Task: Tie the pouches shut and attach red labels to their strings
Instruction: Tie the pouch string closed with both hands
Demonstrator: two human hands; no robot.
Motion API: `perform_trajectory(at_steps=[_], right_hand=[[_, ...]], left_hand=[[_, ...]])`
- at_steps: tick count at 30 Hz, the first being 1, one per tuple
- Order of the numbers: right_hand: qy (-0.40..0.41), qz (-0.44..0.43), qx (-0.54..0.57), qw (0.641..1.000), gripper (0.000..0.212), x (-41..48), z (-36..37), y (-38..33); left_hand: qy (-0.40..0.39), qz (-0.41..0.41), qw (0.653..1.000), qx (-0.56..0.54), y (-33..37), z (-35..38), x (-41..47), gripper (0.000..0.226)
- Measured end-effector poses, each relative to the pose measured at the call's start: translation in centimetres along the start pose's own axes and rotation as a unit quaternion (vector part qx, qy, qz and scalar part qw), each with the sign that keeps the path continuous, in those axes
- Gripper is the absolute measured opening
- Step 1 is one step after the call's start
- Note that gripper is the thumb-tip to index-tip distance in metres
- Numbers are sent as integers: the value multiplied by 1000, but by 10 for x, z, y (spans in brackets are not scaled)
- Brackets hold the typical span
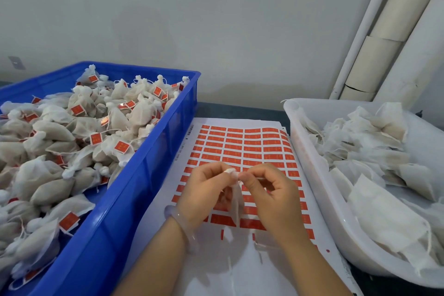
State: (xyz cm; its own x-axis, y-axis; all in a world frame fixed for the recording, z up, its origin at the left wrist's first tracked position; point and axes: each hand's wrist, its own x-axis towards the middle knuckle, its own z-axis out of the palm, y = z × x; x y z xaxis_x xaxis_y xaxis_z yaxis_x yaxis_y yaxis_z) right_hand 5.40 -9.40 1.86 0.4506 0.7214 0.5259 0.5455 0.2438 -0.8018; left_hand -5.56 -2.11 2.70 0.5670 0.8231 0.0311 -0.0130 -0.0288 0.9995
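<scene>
Left hand (206, 190), bangle (179, 221) on wrist, and right hand (271, 197) are both raised over the label sheet (240, 146), fingertips meeting. Each pinches the gathered top of one white pouch (236, 202), whose body hangs between the palms. The sheet lies flat on the desk (240, 108), rows of red labels showing. Blue crate (144, 175) at left: heap of tied pouches (72, 127) with red labels. White tub (310, 158) at right: untied pouches (372, 151).
</scene>
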Motion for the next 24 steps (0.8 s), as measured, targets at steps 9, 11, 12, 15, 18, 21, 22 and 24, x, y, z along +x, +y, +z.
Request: perform_trajectory(at_steps=[9, 11, 12, 15, 18, 21, 22, 24], right_hand=[[4, 87, 51, 995, 28, 1, -1, -2], [4, 98, 66, 993, 33, 2, -1, -3], [5, 105, 77, 991, 35, 2, -1, -3], [8, 130, 115, 985, 37, 3, -2, -3], [10, 154, 133, 979, 32, 4, -3, -3], [8, 159, 134, 978, 37, 3, -3, -4], [10, 160, 138, 977, 38, 3, -3, -4], [15, 159, 144, 977, 42, 3, -3, -5]], left_hand=[[-98, 29, 995, -10, 3, 2, -7, 27], [-99, 37, 994, -16, 4, 2, -7, 23], [-102, 37, 994, -28, 5, 2, -7, 14], [-108, 36, 991, -74, 4, 0, -7, 20], [-121, 38, 988, -93, 5, -1, -8, 15], [-118, 40, 988, -92, 4, -1, -7, 17], [-115, 41, 988, -93, 3, -1, -7, 18], [-114, 42, 988, -91, 4, -1, -7, 18]])
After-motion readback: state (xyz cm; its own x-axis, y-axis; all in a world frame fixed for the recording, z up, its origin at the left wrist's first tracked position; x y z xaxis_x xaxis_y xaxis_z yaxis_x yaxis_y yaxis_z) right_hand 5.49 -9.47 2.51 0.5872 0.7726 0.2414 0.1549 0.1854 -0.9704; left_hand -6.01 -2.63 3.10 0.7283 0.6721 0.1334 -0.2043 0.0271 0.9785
